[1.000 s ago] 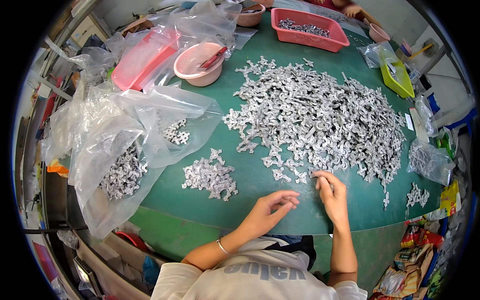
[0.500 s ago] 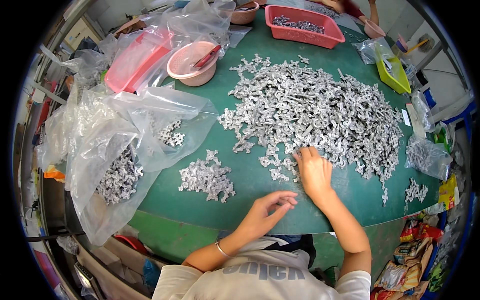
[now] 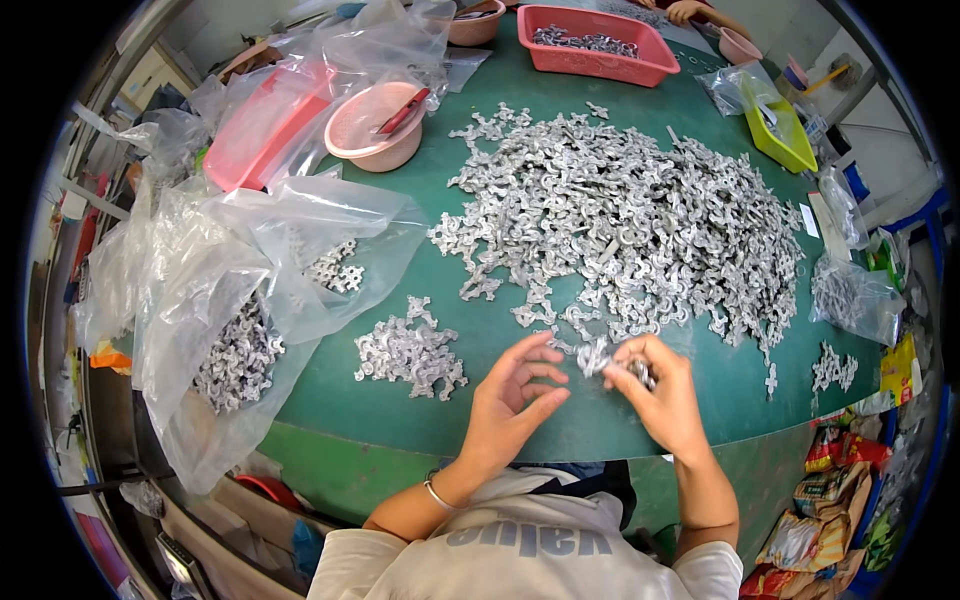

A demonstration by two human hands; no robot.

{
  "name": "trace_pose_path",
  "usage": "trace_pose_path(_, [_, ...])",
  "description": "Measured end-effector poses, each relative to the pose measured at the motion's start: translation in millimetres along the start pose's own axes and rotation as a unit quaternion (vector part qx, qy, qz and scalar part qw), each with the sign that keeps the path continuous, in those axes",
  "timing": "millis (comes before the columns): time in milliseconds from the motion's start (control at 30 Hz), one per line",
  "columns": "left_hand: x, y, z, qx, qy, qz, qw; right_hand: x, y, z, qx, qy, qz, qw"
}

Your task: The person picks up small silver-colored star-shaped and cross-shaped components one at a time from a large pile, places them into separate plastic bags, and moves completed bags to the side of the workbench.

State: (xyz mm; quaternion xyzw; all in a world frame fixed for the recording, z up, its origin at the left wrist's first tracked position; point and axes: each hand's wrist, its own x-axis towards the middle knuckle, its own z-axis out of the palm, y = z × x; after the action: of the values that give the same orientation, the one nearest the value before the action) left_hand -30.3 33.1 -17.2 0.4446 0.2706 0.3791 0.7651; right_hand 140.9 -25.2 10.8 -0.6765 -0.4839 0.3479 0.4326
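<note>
A person seen from above works at a round green table (image 3: 560,420). The right hand (image 3: 660,395) is curled, its fingertips (image 3: 622,362) pinching a small cluster of silvery metal parts (image 3: 598,357) just above the table near its front edge. The left hand (image 3: 515,395) is open with fingers loosely spread and slightly bent, palm turned toward the right hand, close beside the held parts; whether it touches them cannot be told. A thin bracelet (image 3: 437,493) circles the left wrist.

Just beyond the hands lies a large heap of the same silvery metal parts (image 3: 630,220), covering much of the table. A smaller separate pile of parts (image 3: 410,352) lies to the left of the left hand. Further left, a clear plastic bag (image 3: 230,300) holds more parts. At the far side stand a pink bowl (image 3: 375,125), a red rectangular plastic tray (image 3: 595,45) and a yellow-green tray (image 3: 775,130).
</note>
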Motion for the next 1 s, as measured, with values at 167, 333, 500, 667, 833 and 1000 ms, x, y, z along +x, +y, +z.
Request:
trace_pose_path(167, [0, 7, 4, 0.073, -0.081, 0.046, 0.993, -22, -16, -5, 0.041, -0.030, 0.014, 0.999])
trace_pose_path(333, [-3, 16, 8, 0.067, -0.054, 0.009, 0.996, -30, -13, -2, 0.122, -0.005, 0.004, 0.992])
trace_pose_path(500, [-7, 17, 8, 0.039, -0.037, -0.024, 0.998, -33, -13, 1, 0.111, 0.010, -0.047, 0.993])
trace_pose_path(667, [-9, 20, 11, 0.063, -0.027, -0.020, 0.997, -39, -13, 1, 0.147, 0.009, -0.018, 0.989])
trace_pose_path(833, [-11, 16, 13, 0.077, -0.027, -0.033, 0.996, -40, -6, 8, 0.175, 0.028, 0.006, 0.984])
trace_pose_path(1000, [-10, 17, 13, 0.060, -0.027, -0.066, 0.996, -39, -5, 11, 0.297, -0.003, 0.066, 0.953])
